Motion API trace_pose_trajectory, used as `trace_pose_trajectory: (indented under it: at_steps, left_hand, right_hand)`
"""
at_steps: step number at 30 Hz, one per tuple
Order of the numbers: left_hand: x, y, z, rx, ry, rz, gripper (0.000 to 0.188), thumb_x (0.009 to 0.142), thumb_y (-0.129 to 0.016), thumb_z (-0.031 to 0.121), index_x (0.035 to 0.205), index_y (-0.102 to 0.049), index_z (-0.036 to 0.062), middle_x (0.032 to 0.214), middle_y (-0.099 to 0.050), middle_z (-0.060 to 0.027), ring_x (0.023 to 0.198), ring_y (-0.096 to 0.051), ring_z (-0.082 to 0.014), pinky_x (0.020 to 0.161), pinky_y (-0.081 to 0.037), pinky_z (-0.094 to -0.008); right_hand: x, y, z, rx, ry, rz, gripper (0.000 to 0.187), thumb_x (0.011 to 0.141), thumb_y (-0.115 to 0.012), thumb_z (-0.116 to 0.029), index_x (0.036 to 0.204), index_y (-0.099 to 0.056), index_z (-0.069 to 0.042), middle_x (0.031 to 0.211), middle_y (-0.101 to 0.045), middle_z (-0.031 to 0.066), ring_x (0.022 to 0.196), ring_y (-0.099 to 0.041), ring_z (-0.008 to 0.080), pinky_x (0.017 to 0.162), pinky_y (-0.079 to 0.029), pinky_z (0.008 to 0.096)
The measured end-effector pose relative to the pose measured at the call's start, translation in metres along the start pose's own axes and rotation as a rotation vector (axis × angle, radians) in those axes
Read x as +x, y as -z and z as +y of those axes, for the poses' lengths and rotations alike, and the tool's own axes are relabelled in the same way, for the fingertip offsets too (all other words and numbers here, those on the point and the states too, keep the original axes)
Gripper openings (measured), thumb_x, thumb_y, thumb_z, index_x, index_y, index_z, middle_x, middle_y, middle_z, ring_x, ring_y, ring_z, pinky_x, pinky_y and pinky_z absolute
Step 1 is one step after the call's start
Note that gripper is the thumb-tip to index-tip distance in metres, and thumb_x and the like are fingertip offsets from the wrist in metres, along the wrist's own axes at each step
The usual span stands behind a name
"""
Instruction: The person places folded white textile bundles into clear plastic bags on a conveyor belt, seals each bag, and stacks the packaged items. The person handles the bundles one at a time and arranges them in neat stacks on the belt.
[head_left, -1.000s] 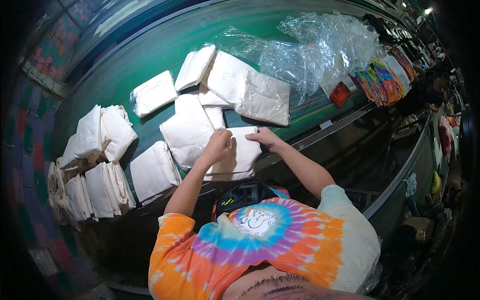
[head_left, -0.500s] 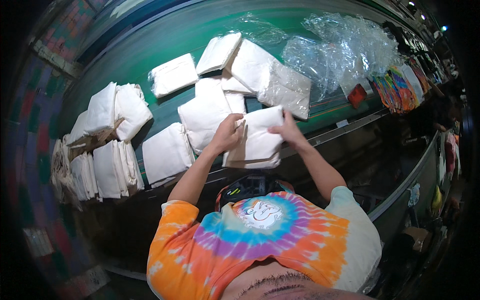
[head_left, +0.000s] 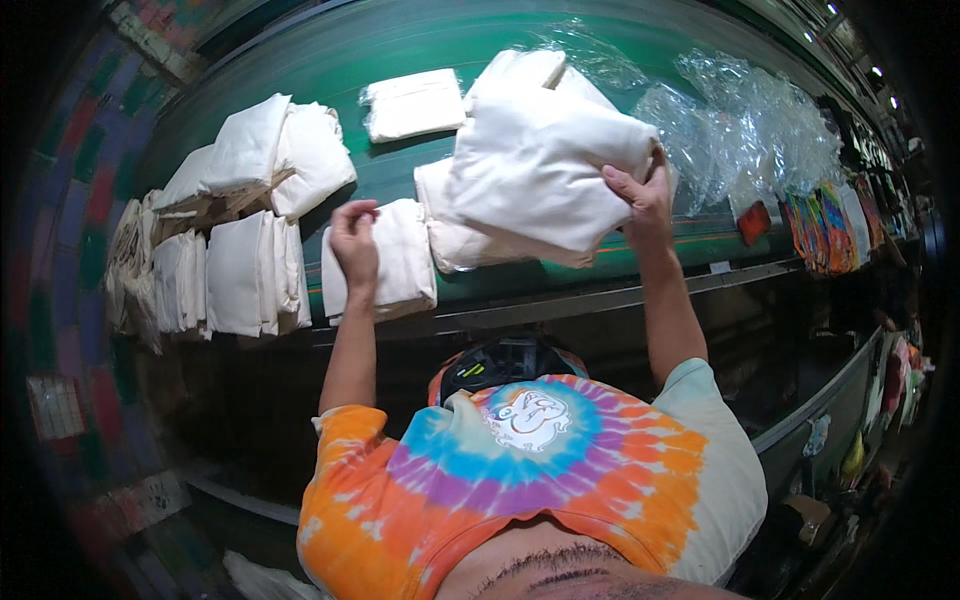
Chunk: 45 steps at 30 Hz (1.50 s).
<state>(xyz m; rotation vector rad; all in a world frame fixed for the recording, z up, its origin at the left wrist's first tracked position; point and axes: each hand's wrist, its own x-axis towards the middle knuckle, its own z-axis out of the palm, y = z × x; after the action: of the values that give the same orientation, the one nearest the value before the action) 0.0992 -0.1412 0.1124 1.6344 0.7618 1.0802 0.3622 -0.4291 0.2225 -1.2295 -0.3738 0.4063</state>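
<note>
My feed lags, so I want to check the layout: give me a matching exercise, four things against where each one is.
Things:
1. folded white cloth
2. left hand
3. clear bags
4. wrapped white pack

Places:
A. heaped at the table's right
B. lifted in the right hand
C. flat on the green table, far side
D. over a white stack at the near edge

Pairs: 1-B, 2-D, 3-A, 4-C
</note>
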Motion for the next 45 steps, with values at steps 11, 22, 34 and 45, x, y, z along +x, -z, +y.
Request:
trace_pose_trajectory:
  at_steps: [11, 22, 34, 45]
  left_hand:
    - [-0.007, 0.061, 0.105, 0.029, -0.509, -0.049, 0.030, 0.080, -0.045, -0.022, 0.096, -0.061, -0.0029, 0.100, -0.066, -0.0157, 0.088, -0.065, -0.0218, 0.087, -0.053, -0.0332]
    - [-0.017, -0.024, 0.013, 0.275, -0.092, -0.719, 0.016, 0.089, -0.062, -0.002, 0.103, -0.070, -0.0031, 0.095, -0.073, -0.0155, 0.089, -0.071, -0.0220, 0.081, -0.055, -0.0326]
    - [-0.057, -0.103, -0.010, 0.638, -0.112, -1.002, 0.032, 0.084, -0.079, 0.021, 0.103, -0.068, -0.0025, 0.099, -0.069, -0.0233, 0.097, -0.068, -0.0405, 0.088, -0.053, -0.0457]
    - [-0.128, -0.154, -0.041, 0.587, -0.129, -1.208, 0.030, 0.092, -0.070, 0.027, 0.099, -0.074, -0.0011, 0.090, -0.072, -0.0269, 0.084, -0.071, -0.0398, 0.075, -0.054, -0.0474]
  right_hand:
    - [-0.045, -0.126, 0.153, -0.090, -0.360, -0.593, 0.061, 0.095, -0.069, -0.013, 0.147, -0.039, -0.001, 0.127, -0.060, 0.0169, 0.108, -0.064, 0.0238, 0.089, -0.053, 0.0357]
    - [-0.007, -0.018, 0.204, -1.121, -0.229, -0.189, 0.078, 0.083, -0.079, -0.048, 0.136, -0.053, 0.002, 0.121, -0.069, 0.0265, 0.109, -0.068, 0.0428, 0.097, -0.052, 0.0475]
    - [-0.035, 0.036, 0.187, -0.601, -0.292, -0.245, 0.042, 0.093, -0.072, -0.034, 0.112, -0.067, 0.004, 0.098, -0.072, 0.0106, 0.088, -0.064, 0.0164, 0.079, -0.052, 0.0351]
    - [-0.068, 0.084, 0.177, -1.180, 0.401, -0.095, 0.034, 0.086, -0.076, -0.024, 0.111, -0.070, -0.002, 0.102, -0.067, 0.0179, 0.104, -0.061, 0.0386, 0.091, -0.049, 0.0473]
